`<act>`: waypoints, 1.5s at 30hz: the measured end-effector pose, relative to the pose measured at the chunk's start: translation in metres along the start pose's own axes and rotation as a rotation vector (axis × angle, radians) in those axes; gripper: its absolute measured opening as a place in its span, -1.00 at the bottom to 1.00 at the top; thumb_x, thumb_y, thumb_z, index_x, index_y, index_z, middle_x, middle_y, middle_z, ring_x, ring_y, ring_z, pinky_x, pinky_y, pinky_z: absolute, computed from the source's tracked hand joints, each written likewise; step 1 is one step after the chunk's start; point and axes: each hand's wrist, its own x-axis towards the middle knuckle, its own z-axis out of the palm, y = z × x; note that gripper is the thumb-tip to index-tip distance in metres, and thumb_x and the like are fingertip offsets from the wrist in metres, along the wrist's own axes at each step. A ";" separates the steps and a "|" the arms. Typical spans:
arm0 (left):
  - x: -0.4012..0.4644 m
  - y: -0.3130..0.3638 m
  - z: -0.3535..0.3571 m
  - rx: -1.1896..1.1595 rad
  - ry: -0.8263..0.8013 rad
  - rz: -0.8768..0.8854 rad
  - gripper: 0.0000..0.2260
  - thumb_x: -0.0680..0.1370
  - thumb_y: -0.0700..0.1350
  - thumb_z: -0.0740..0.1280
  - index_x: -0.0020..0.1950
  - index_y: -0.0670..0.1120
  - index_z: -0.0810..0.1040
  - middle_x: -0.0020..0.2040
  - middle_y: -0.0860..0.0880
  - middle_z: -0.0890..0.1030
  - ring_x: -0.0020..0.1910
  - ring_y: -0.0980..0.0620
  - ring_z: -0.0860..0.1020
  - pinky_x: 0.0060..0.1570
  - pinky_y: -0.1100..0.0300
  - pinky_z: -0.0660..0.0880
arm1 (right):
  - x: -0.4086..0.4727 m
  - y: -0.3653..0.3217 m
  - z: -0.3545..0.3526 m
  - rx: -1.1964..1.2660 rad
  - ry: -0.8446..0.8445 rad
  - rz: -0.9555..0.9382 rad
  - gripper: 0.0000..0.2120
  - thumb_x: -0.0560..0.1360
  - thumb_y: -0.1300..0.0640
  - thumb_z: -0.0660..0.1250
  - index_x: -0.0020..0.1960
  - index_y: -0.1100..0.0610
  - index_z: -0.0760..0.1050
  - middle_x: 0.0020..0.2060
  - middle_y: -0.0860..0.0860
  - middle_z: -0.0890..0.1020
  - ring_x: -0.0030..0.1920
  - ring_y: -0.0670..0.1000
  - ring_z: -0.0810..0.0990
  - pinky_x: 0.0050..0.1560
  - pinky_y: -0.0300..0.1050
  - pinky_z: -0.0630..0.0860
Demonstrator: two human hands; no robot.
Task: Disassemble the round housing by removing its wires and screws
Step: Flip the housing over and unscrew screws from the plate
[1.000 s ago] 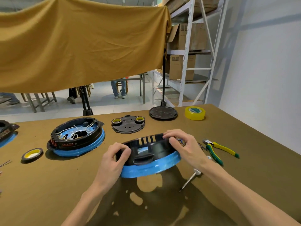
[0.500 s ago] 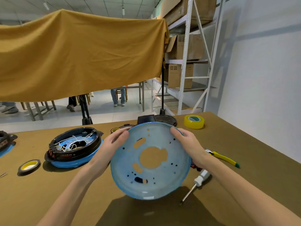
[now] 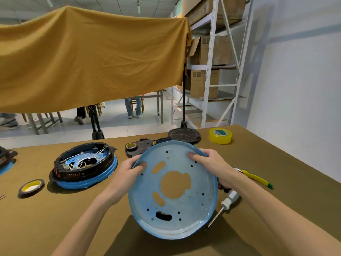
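Observation:
I hold a round housing [image 3: 193, 215] tipped up above the table, its pale blue perforated underside facing me. My left hand [image 3: 127, 174] grips its upper left rim, thumb on the blue face. My right hand [image 3: 212, 163] grips the upper right rim, thumb also on the face. The housing's black inner side is turned away and hidden. A second round housing [image 3: 86, 163], black on a blue base with white wires inside, lies on the table to the left.
A white-handled screwdriver [image 3: 224, 206] lies right of the held housing, with yellow-green pliers [image 3: 256, 179] beyond it. A black cover plate [image 3: 136, 147], a black disc [image 3: 184, 135], a yellow tape roll [image 3: 220, 135] and a black-yellow tape roll [image 3: 31, 187] sit on the table.
The housing rested flat on the table with its black side up; both hands lifted it and tipped it upright, so its blue underside now faces me.

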 end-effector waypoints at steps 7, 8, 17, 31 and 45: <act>0.007 -0.005 0.001 0.040 0.051 -0.022 -0.72 0.74 -0.17 0.19 0.02 -0.01 0.68 -0.13 -0.05 0.74 -0.20 -0.01 0.69 -0.21 0.14 0.64 | 0.007 0.004 0.004 0.058 0.033 0.061 -0.87 0.57 -0.06 0.42 0.04 -0.07 0.71 -0.05 0.03 0.76 -0.08 0.07 0.75 -0.21 -0.16 0.65; 0.009 -0.006 0.003 0.036 0.068 -0.033 -0.73 0.73 -0.19 0.19 0.00 -0.04 0.68 -0.18 -0.03 0.73 -0.23 -0.01 0.68 -0.23 0.14 0.63 | 0.007 0.005 0.004 0.058 0.035 0.073 -0.87 0.58 -0.05 0.41 0.07 -0.07 0.69 -0.05 0.02 0.76 -0.08 0.06 0.75 -0.19 -0.15 0.66; -0.006 -0.036 0.014 -0.144 0.098 -0.228 -0.83 0.69 0.00 0.31 0.21 0.00 0.62 0.04 -0.04 0.76 -0.02 -0.06 0.74 -0.08 0.05 0.65 | 0.012 0.022 0.005 0.210 0.249 0.125 -0.83 0.54 0.09 0.47 0.09 0.13 0.69 -0.07 0.12 0.75 -0.02 0.21 0.73 0.02 0.12 0.68; -0.013 -0.069 0.029 -0.219 0.257 -0.357 -0.77 0.72 -0.03 0.24 0.12 -0.11 0.64 -0.17 -0.02 0.78 -0.24 0.01 0.75 -0.41 0.22 0.62 | -0.025 0.071 0.003 -0.032 0.054 0.265 -0.30 0.44 0.36 0.47 0.46 -0.01 0.30 0.17 0.02 0.64 0.05 0.04 0.71 -0.07 -0.01 0.70; -0.034 -0.079 0.035 -0.379 0.065 -0.216 -0.19 0.40 0.20 0.53 0.57 0.06 0.29 0.40 0.01 0.56 0.40 -0.02 0.54 0.41 -0.07 0.49 | -0.006 0.066 0.006 0.155 0.133 0.450 -0.52 0.46 0.34 0.39 0.33 0.13 0.39 0.17 0.18 0.57 0.07 0.22 0.67 -0.13 0.09 0.70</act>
